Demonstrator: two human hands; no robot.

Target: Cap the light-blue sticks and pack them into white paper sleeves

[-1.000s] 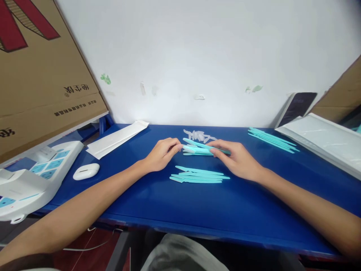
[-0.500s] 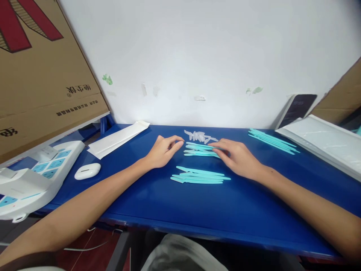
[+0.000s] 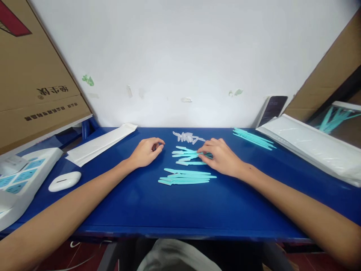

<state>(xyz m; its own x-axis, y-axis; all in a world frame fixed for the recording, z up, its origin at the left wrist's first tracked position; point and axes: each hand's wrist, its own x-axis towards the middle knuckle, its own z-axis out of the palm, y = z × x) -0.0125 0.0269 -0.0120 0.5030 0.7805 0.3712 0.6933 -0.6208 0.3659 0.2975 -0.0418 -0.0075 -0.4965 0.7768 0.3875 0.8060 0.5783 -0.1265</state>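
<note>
My right hand (image 3: 220, 155) has its thumb and fingers pinched on the upper pile of turquoise sticks (image 3: 184, 152) in the middle of the blue table. My left hand (image 3: 147, 151) rests to the left of that pile, fingers curled and thumb apart from them, holding nothing. A lower pile of turquoise sticks (image 3: 187, 177) lies nearer the front edge. Small translucent pieces (image 3: 188, 137) are heaped just behind the upper pile. At the back right lies another group of turquoise sticks (image 3: 254, 139).
On the left are a white packet (image 3: 103, 145), a white earbud case (image 3: 64, 181), a power strip (image 3: 31, 177) and a cardboard box (image 3: 39, 67). To the right are clear plastic sleeves (image 3: 313, 146), a phone (image 3: 272, 109) and a clear container of sticks (image 3: 338, 116).
The view has turned right. The upper pile is more spread out, with one stick now lying apart at its front. My right hand is still at the pile, its fingers closer together.
</note>
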